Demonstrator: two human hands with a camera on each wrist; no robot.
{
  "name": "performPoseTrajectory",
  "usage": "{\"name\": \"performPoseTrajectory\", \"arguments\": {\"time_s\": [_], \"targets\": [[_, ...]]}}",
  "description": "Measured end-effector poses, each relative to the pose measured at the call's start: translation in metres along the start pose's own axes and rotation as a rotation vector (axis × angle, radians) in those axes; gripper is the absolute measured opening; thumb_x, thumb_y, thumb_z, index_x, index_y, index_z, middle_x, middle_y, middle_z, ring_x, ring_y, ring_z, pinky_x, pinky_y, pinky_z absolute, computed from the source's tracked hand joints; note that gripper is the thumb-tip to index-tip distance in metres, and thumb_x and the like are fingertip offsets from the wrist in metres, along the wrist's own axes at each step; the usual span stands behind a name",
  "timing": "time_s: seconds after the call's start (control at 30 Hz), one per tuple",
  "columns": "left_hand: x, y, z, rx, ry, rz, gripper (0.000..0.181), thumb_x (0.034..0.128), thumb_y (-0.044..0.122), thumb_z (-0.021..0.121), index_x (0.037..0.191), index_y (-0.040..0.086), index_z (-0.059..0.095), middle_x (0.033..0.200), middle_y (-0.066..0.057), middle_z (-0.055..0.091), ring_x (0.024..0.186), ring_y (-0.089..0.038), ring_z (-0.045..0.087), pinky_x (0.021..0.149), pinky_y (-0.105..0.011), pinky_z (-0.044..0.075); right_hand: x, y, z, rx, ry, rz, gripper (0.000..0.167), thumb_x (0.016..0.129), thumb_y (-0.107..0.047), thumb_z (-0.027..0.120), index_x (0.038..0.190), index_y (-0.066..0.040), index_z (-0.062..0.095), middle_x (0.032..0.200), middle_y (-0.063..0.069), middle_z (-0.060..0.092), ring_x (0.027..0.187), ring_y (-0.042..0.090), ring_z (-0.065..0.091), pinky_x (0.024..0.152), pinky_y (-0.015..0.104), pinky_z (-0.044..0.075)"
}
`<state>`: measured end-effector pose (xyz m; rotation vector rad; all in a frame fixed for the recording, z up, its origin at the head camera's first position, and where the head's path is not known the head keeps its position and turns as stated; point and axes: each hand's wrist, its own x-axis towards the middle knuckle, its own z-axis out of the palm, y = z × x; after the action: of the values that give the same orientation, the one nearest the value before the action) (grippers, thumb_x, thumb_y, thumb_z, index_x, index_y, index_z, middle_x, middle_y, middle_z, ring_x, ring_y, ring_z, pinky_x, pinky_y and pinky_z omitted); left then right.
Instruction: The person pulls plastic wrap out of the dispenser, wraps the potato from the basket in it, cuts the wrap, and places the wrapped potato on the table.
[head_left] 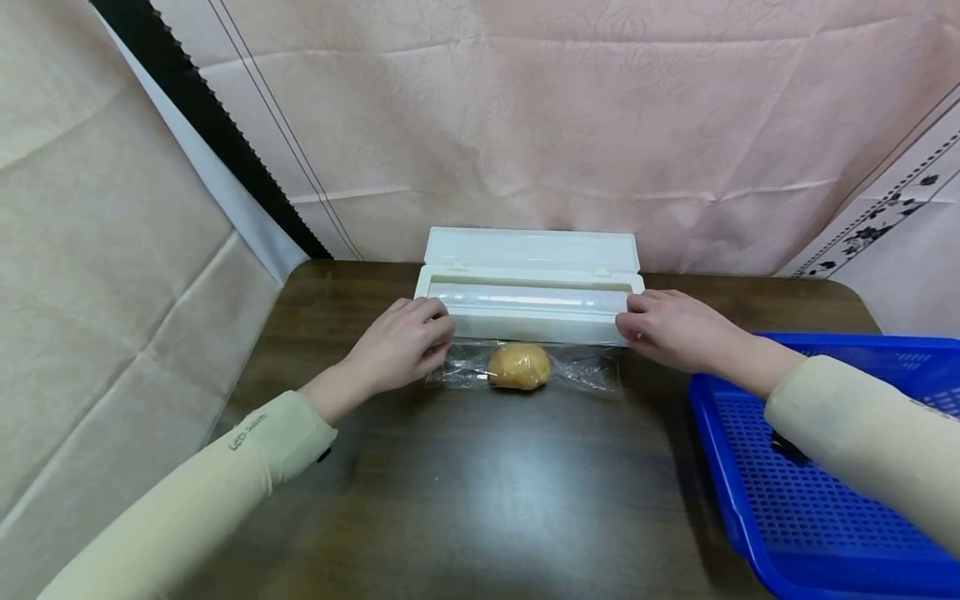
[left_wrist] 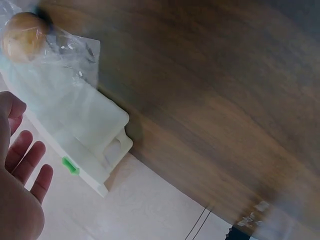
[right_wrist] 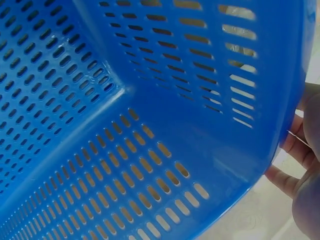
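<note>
A brown potato (head_left: 519, 367) lies in clear plastic wrap (head_left: 585, 368) just in front of an open white wrap dispenser (head_left: 528, 325). Curled fingers and thumb of my left hand (head_left: 402, 343) pinch at the wrap's left edge by the dispenser's front left corner. At the opposite corner my right hand (head_left: 678, 331) pinches likewise, its fingertips close to the wrap's right edge; the thin film between the fingers is hard to make out. In the left wrist view, thumb and forefinger meet while the other fingers (left_wrist: 31, 162) stay loosely bent. The basket hides part of the right hand's work in the right wrist view.
A blue perforated basket (head_left: 738, 508) stands at the table's right side, under my right forearm. Inside the dispenser lies a roll of wrap (head_left: 525, 297), its lid (head_left: 531, 248) tipped back. Patterned cloth (head_left: 525, 125) hangs behind the brown table (head_left: 465, 500).
</note>
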<state>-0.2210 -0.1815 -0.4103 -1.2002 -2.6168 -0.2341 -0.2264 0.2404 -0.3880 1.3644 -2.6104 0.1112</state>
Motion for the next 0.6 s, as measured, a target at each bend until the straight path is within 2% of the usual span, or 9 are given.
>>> {"name": "performPoseTrajectory", "arguments": {"time_s": [0.2,0.37,0.6], "targets": [[-0.009,0.008,-0.001,-0.015,-0.017,0.022,0.007,0.0945,0.013,0.076,0.098,0.014,0.071,0.110,-0.006,0.066,0.104,-0.028,0.065,0.093,-0.047,0.053,-0.004,-0.006,0.000,-0.010,-0.031,-0.026,0.032,0.084,-0.006,0.087,0.084,-0.019,0.059,0.082,-0.002,0.051,0.077,0.025,0.058,0.076,0.047,0.054],[-0.016,0.015,-0.001,-0.007,-0.021,0.074,0.011,0.0921,0.012,0.079,0.096,0.014,0.069,0.107,-0.005,0.065,0.100,-0.026,0.064,0.092,-0.047,0.054,-0.010,-0.011,0.002,-0.021,-0.053,-0.052,0.030,0.083,-0.007,0.089,0.086,-0.020,0.062,0.085,-0.003,0.055,0.084,0.026,0.061,0.090,0.052,0.057],[-0.022,0.019,0.002,0.023,-0.059,0.118,0.013,0.0912,0.012,0.080,0.098,0.014,0.070,0.110,-0.004,0.066,0.100,-0.024,0.064,0.094,-0.045,0.053,-0.013,-0.018,0.004,-0.041,-0.082,-0.087,0.027,0.082,-0.007,0.089,0.089,-0.020,0.066,0.084,-0.004,0.053,0.085,0.024,0.058,0.092,0.052,0.055]]}}
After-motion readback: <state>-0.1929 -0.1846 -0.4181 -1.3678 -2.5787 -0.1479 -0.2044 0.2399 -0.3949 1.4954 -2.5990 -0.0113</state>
